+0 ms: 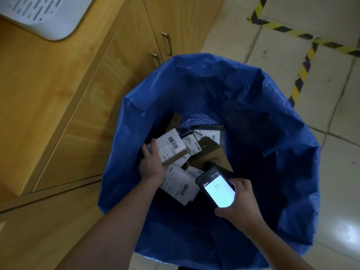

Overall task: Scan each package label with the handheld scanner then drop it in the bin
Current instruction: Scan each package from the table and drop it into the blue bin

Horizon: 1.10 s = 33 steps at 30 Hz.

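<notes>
A large blue bag-lined bin (263, 117) stands open below me. Several labelled packages (181, 182) lie at its bottom. My left hand (151, 162) reaches inside the bin and grips a small white box (171, 146) with a barcode label facing up. My right hand (239, 201) holds the black handheld scanner (216, 189) over the bin, its lit screen turned towards me. The scanner sits just right of the held box, apart from it.
A wooden cabinet (64, 106) with metal door handles (167, 43) borders the bin on the left. A white device (39, 14) rests on the countertop at top left. Yellow-black hazard tape (303, 65) marks the tiled floor at the right.
</notes>
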Motion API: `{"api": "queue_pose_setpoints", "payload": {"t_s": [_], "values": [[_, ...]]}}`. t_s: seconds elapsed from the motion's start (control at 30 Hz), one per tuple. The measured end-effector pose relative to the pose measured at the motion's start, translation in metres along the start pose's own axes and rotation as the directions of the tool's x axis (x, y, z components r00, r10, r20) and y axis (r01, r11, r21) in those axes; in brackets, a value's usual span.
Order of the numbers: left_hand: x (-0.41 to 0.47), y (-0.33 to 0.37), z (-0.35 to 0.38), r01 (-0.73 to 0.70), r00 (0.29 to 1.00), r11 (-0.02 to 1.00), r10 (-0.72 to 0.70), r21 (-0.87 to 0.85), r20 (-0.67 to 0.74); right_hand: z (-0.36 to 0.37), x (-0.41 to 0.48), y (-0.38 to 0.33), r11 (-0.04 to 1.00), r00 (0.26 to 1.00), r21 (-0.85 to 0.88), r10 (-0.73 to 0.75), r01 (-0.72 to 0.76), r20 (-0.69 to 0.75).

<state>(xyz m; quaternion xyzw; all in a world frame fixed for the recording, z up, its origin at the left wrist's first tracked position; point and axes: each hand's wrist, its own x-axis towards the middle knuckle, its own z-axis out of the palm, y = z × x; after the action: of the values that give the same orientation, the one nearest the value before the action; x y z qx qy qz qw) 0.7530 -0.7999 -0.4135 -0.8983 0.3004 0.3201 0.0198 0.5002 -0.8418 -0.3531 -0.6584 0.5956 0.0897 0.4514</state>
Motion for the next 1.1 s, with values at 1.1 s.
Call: {"api": "queue_pose_setpoints", "payload": {"t_s": [1.1], "values": [[-0.314,0.162,-0.089,-0.543,0.838,0.825,0.545,0.156,0.036,-0.212,-0.271,0.114,0.948,0.930,0.312,0.060,0.061,-0.364]]}}
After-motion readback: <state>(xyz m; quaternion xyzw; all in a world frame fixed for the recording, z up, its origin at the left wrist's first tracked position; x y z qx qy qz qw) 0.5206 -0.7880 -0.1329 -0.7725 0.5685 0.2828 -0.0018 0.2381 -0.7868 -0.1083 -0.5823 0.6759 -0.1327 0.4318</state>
